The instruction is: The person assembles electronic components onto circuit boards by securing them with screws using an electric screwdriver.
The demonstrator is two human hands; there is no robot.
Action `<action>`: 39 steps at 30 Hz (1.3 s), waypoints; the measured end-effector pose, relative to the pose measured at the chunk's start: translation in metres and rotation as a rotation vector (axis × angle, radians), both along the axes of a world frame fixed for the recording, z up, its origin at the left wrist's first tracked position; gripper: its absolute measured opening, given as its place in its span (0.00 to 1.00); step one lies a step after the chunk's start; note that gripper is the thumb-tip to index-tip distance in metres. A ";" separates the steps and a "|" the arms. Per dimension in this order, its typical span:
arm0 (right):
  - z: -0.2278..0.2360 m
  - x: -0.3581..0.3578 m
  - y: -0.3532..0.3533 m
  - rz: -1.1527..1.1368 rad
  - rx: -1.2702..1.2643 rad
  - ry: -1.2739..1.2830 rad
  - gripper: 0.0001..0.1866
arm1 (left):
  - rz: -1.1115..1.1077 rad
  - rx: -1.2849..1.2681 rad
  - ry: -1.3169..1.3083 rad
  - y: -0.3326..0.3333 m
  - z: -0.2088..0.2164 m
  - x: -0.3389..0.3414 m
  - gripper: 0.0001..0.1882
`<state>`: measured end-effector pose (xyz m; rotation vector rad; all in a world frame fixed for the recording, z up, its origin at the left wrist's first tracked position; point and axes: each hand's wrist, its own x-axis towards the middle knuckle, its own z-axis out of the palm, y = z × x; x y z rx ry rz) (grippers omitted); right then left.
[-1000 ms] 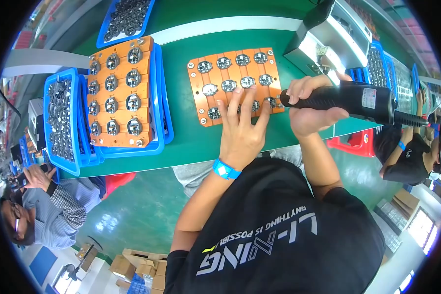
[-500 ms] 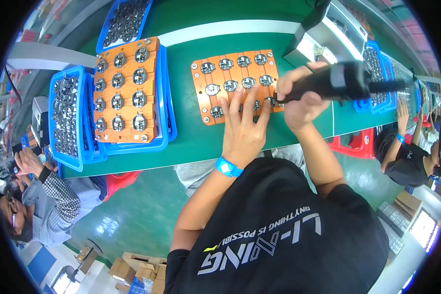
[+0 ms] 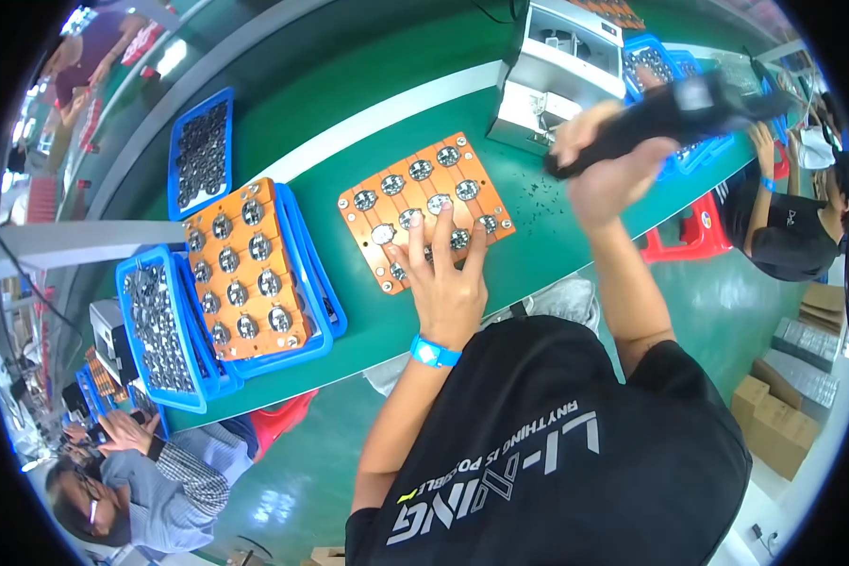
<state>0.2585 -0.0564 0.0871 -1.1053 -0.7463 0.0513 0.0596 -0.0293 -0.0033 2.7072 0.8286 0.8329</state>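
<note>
Tabletop (image 3: pixel 323 212): near edge is running under both arms; bare green is showing left of the middle plate (image 3: pixel 423 193), dark bits (image 3: pixel 538 198) are lying right of it.
Middle plate: orange, lying flat, carrying twelve round parts (image 3: pixel 420 170).
Left hand (image 3: pixel 446 294): spreading its fingers over that plate.
Right hand (image 3: pixel 621 177): gripping one black power tool (image 3: pixel 656 115), blurring.
Side plate (image 3: pixel 241 237): orange, resting on a blue tray (image 3: pixel 323 328), holding twelve more.

Plate (image 3: pixel 486 193) on table (image 3: pixel 349 330), trays (image 3: pixel 323 330) left
</note>
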 end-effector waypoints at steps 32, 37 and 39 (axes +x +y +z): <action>-0.039 -0.055 0.007 0.261 -0.086 0.239 0.48 | 0.060 -0.076 -0.118 0.001 -0.007 -0.001 0.11; -0.041 -0.058 0.006 0.240 -0.110 0.220 0.47 | 0.054 -0.073 -0.124 0.001 -0.008 -0.002 0.11; -0.042 -0.060 0.007 0.253 -0.107 0.215 0.47 | 0.044 -0.074 -0.124 0.003 -0.008 -0.003 0.12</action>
